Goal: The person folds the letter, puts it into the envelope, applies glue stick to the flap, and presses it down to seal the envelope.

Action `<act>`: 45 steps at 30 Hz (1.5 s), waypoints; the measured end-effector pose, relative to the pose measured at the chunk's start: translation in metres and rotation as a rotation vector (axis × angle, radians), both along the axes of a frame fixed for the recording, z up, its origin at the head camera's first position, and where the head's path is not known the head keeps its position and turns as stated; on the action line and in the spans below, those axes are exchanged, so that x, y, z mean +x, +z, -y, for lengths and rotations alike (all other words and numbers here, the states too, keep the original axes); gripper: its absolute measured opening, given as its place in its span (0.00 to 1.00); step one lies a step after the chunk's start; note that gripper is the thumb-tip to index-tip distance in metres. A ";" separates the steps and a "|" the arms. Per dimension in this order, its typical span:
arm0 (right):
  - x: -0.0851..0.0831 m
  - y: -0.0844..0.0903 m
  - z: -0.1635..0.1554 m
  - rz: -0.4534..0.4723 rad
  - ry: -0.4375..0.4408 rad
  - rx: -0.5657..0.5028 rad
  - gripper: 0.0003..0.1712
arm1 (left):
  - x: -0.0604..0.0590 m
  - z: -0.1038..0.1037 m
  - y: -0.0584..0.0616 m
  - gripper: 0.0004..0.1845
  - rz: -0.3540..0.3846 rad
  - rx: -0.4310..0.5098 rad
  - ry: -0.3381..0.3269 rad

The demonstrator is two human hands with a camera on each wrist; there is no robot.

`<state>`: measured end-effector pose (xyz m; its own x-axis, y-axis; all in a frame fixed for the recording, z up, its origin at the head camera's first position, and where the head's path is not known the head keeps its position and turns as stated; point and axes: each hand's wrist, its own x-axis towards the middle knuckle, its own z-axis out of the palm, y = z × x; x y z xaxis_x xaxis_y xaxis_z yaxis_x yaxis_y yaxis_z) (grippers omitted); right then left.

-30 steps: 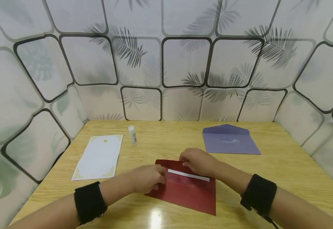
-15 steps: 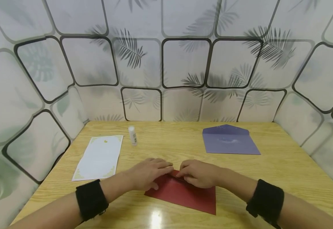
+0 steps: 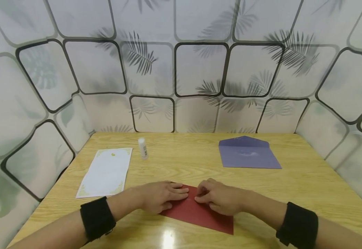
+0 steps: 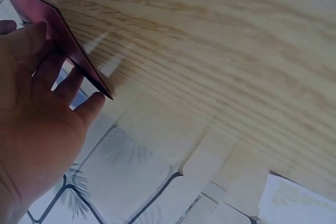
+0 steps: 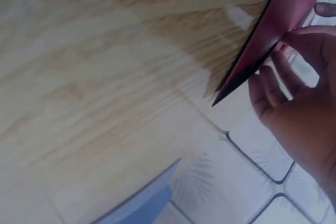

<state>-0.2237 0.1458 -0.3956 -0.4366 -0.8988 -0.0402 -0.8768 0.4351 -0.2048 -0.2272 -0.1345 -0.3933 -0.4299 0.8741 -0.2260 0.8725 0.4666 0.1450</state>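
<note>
While the wooden tabletop (image 3: 308, 180) carried everything, two envelopes lay on it: a purple envelope (image 3: 247, 155) parked well apart at the far right, likely out of the way, and a red envelope (image 3: 199, 212) at the near edge, flat under both hands. One white sheet (image 3: 106, 172) with a gold border sat at the far left, within reach. The left hand (image 3: 159, 199) lay on the red envelope's left end with its fingers (image 4: 58, 74) straight and slightly spread, pressing down, apparently to pin the paper flat. The right hand (image 3: 219, 197) rested on the middle, its fingers (image 5: 273, 80) bent a little, tips pushing at the top edge. One small white glue stick (image 3: 142, 148) stood upright beside the sheet.
</note>
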 end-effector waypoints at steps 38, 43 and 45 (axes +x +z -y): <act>-0.019 -0.004 -0.030 0.314 -0.525 -0.095 0.20 | -0.006 0.022 -0.004 0.22 -0.149 0.065 0.023; -0.017 -0.001 -0.043 0.324 -0.552 -0.055 0.18 | -0.007 0.024 -0.005 0.22 -0.120 0.069 0.044; -0.019 0.002 -0.041 0.335 -0.563 -0.036 0.18 | -0.007 0.021 -0.004 0.21 -0.127 0.073 0.053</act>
